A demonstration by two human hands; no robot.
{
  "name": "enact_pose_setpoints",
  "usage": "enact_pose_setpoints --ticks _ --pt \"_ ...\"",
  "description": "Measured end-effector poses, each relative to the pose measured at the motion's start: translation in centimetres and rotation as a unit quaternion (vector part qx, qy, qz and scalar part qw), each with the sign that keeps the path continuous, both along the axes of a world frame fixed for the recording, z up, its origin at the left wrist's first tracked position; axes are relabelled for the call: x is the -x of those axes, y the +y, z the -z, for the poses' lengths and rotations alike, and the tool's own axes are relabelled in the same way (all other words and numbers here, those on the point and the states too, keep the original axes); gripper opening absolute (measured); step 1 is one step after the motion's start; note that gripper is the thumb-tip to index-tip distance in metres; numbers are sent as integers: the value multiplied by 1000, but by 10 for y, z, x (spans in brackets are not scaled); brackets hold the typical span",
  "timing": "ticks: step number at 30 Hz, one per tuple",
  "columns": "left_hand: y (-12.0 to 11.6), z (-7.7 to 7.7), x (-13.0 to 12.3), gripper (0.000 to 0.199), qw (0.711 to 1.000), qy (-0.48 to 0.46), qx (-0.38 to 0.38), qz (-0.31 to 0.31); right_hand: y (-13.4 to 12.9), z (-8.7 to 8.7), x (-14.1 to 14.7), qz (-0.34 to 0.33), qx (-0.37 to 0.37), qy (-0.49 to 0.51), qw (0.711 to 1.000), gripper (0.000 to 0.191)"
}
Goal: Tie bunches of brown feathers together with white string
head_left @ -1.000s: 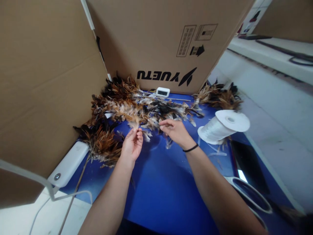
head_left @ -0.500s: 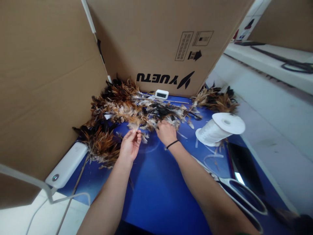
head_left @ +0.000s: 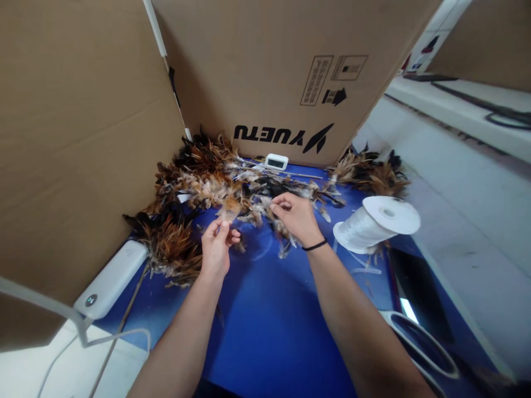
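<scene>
Thumb and fingers of my left hand pinch a small tan feather above the blue surface. My right hand, with a black band at the wrist, is at the near edge of a loose pile of brown, black and white feathers. Its thumb and fingertips are pressed together; what they hold, if anything, is too small to make out. A bundle of orange-brown feathers lies left of my left hand.
A white ribbon spool, a dark phone and white-handled scissors are on the right. A white power bank lies left. A cardboard box and a small display stand behind the feathers.
My right hand has moved right and slightly up from the feathers, showing its pinched fingertips. My left hand still pinches the tan feather. The view has shifted slightly.
</scene>
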State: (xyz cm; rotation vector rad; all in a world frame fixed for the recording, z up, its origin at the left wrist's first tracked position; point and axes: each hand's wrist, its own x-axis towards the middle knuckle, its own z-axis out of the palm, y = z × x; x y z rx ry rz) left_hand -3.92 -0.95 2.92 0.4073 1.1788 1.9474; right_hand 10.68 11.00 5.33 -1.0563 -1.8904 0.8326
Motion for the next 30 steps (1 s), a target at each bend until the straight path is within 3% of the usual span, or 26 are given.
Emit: enact_pose_setpoints --ticks 4,7,13,19,30 --pt "-1 0 0 25 999 -27 -11 42 -2 -3 0 -38 85 91 991 23" --pt "-2 0 1 23 995 -70 -11 71 -9 -9 0 -67 93 84 990 22" --pt "-2 0 2 16 975 -172 8 137 -29 -24 5 -150 -84 3 985 11" --pt "-4 -2 2 10 956 -216 3 198 -35 -24 10 -159 -279 -93 943 16" --pt "-5 -7 1 10 946 -239 13 218 -37 -25 11 -152 -349 -119 917 18"
